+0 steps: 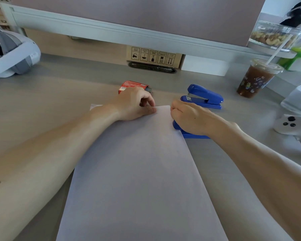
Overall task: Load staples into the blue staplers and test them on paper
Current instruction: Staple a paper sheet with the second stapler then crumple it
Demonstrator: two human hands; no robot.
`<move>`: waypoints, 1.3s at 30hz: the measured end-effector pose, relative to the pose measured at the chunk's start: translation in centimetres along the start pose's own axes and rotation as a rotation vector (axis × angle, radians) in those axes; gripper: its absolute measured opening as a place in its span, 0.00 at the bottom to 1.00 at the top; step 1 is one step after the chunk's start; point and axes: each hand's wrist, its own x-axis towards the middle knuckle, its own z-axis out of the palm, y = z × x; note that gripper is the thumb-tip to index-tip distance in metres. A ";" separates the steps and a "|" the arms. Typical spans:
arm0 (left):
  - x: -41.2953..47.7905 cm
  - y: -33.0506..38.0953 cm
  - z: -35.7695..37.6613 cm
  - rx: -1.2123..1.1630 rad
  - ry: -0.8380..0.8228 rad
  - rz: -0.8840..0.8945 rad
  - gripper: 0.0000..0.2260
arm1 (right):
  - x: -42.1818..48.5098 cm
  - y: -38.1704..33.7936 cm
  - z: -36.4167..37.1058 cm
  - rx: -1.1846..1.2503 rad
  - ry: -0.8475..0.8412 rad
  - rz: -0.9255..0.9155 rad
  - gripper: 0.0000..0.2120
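A white sheet of paper (139,171) lies lengthwise on the desk in front of me. My left hand (134,105) presses on its far edge, fingers curled. My right hand (191,117) rests closed on top of a blue stapler (189,133) at the paper's far right corner, covering most of it. A second blue stapler (204,96) stands shut just beyond, untouched. A red staple box (132,85) lies behind my left hand, with a grey staple strip sticking out of its right end.
An iced drink cup with a straw (255,79) stands at the right, a clear bottle (299,98) and a white controller (292,126) nearer. A white headset (12,54) lies far left. A cardboard box (155,56) and a cable port sit under the partition.
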 end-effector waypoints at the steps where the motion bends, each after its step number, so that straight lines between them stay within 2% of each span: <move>1: 0.0 0.0 0.0 -0.002 0.001 0.000 0.06 | 0.0 -0.2 -0.1 -0.028 -0.025 0.014 0.11; 4: 0.0 0.0 0.0 -0.007 -0.002 -0.001 0.07 | 0.1 -0.6 0.3 -0.115 -0.047 0.030 0.09; 12: -0.1 0.1 -0.1 -0.001 0.008 -0.028 0.07 | 0.3 -0.8 1.0 -0.232 0.079 0.037 0.08; 14: 0.0 0.1 0.0 0.001 0.012 -0.033 0.07 | -0.1 -0.9 1.3 -0.247 0.159 0.009 0.07; 18: 0.1 0.1 0.0 0.015 0.010 -0.017 0.07 | -1.0 -0.6 1.6 -0.180 0.319 -0.048 0.09; 22: -0.1 0.3 -0.3 0.007 0.001 -0.015 0.09 | -0.9 -0.1 0.9 -0.072 0.294 -0.047 0.13; 27: 0.0 0.4 -0.6 0.041 -0.039 -0.041 0.14 | -0.9 0.9 0.0 0.096 0.321 -0.038 0.13; 34: 0.1 0.6 -1.0 0.063 -0.084 -0.114 0.16 | -1.3 3.4 -1.2 0.086 0.403 0.057 0.16; 39: 0.0 1.6 -1.7 0.069 -0.175 -0.207 0.25 | -1.2 4.2 -1.3 0.060 0.519 0.063 0.17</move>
